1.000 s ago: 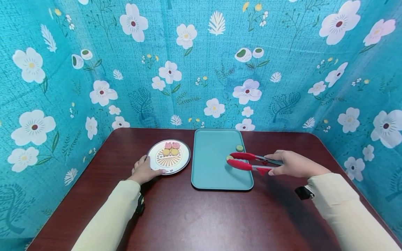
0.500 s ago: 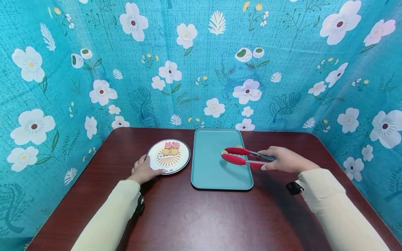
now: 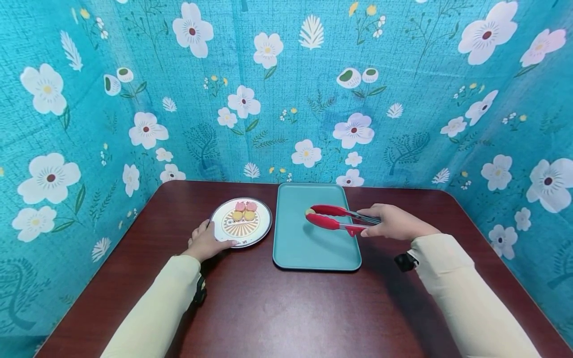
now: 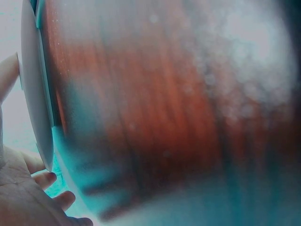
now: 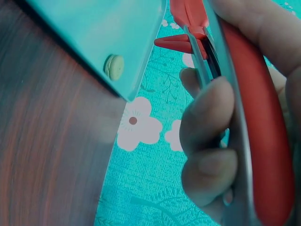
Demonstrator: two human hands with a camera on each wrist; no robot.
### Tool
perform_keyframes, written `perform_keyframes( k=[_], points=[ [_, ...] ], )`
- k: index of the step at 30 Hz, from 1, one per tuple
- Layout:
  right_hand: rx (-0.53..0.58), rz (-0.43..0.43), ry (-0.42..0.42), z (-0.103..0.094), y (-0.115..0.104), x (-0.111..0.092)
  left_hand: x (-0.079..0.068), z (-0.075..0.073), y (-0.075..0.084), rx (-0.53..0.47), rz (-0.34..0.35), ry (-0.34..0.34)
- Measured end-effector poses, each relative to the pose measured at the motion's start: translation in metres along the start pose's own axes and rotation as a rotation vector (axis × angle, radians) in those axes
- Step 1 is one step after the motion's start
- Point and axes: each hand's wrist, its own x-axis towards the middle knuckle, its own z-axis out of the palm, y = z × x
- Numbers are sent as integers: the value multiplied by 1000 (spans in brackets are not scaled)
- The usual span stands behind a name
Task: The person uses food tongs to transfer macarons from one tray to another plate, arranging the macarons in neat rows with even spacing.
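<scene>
My left hand [image 3: 205, 243] holds the near left rim of a round white plate [image 3: 261, 229], thumb on the rim and fingers around the outside. Pink macarons [image 3: 245, 206] and yellow macarons [image 3: 243, 216] sit together on it. My right hand [image 3: 391, 222] grips steel tongs [image 3: 323, 222] with red tips and red handle pads. Between the tips is a pale green macaron [image 3: 309, 212], over the teal tray [image 3: 291, 251]. Another green macaron [image 5: 114, 67] lies near the tray's edge in the right wrist view; the tongs cover it in the head view.
Plate and tray stand side by side on a dark reddish-brown table [image 3: 286, 308]. A blue floral cloth [image 3: 277, 124] hangs behind and along both sides. The left wrist view is mostly blurred tabletop, with the plate's edge [image 4: 35, 94] at left.
My right hand has moved left and slightly away over the tray, carrying the green macaron in the tongs towards the plate. My left hand and the plate have stayed in place.
</scene>
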Motion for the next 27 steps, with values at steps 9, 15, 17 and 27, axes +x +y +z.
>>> perform_keyframes(
  k=[9, 15, 17, 27],
  points=[
    [15, 2, 5, 4, -7, 11, -1, -1, 2, 13, 13, 9],
    [38, -15, 2, 7, -12, 17, 0, 0, 2, 7, 2, 6],
    [36, -10, 1, 8, -14, 19, 1, 0, 2, 4, 0, 4],
    [48, -10, -4, 13, -23, 31, 1, 0, 0, 5, 11, 5]
  ],
)
